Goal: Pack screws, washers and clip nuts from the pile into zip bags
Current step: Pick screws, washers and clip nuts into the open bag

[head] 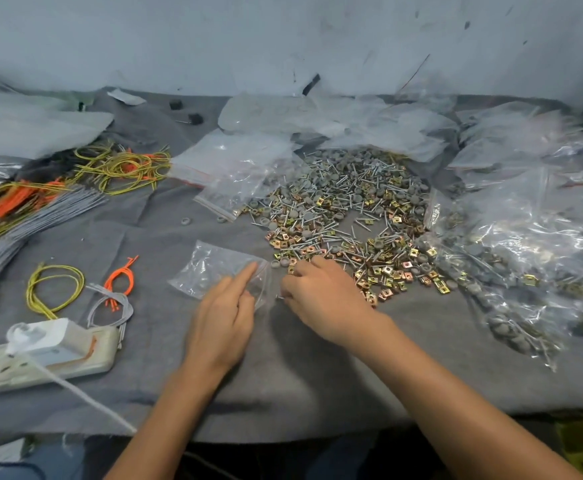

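1. The left hand [223, 318] lies on the near right corner of a clear zip bag [210, 268]; its index finger is stretched straight and flat on the film, the other fingers bend at the bag's right edge; the thumb is hidden, so I cannot tell whether the film is pinched.
2. The right hand [321, 294] is curled, knuckles up, fingertips bunched beside the bag's right edge; they nip a small metal piece [279, 298], too small to tell which kind.
3. The zip bag rests flat on the grey cloth [165, 237], just left of the pile's near edge; it looks almost empty.
4. The pile [345, 209] of screws, grey washers and gold clip nuts spreads beyond and to the right of the right hand; the knuckles touch its nearest pieces.
5. Filled bags [525, 258] crowd the pile's right side; empty bags [234, 164] overlap its far left edge.
6. To the left lie a yellow wire loop [54, 285], orange ties [120, 278] and a power strip [40, 358], all apart from the left hand.
7. Bare cloth runs from both wrists to the table's near edge; more lies open between the zip bag and the wire loop.
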A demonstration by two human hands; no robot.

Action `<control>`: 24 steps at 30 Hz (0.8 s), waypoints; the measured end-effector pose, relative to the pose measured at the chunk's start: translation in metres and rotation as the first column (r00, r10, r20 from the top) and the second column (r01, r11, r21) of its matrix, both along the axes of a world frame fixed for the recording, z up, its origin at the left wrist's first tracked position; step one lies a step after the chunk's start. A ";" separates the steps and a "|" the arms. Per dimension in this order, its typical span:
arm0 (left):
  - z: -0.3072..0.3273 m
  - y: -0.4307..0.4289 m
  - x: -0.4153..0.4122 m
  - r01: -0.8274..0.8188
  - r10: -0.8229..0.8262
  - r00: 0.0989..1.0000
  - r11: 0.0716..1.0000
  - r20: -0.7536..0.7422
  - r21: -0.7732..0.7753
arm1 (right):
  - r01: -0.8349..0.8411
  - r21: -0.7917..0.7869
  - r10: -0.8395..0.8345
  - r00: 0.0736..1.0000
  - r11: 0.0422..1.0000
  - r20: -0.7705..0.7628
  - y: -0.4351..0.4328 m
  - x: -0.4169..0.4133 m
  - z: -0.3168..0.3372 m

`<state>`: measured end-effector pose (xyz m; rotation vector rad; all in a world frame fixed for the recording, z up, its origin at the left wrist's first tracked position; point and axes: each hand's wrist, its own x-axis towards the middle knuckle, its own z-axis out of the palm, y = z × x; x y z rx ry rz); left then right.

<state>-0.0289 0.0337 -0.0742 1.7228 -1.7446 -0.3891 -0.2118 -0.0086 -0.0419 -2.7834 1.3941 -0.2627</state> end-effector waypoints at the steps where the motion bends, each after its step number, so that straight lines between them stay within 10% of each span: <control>1: 0.000 0.000 0.000 -0.006 0.006 1.000 1.000 -0.009 0.004 | -0.014 -0.034 0.013 1.000 0.999 -0.022 0.002 0.002 -0.002; 10: -0.002 0.001 -0.001 0.000 0.000 0.997 1.000 -0.077 -0.006 | 0.034 0.119 -0.064 0.962 0.992 0.264 0.017 0.008 0.012; 24: -0.004 -0.004 0.003 -0.028 0.002 0.959 0.996 -0.283 -0.087 | 0.069 0.085 -0.089 0.961 0.994 0.262 0.008 0.049 -0.002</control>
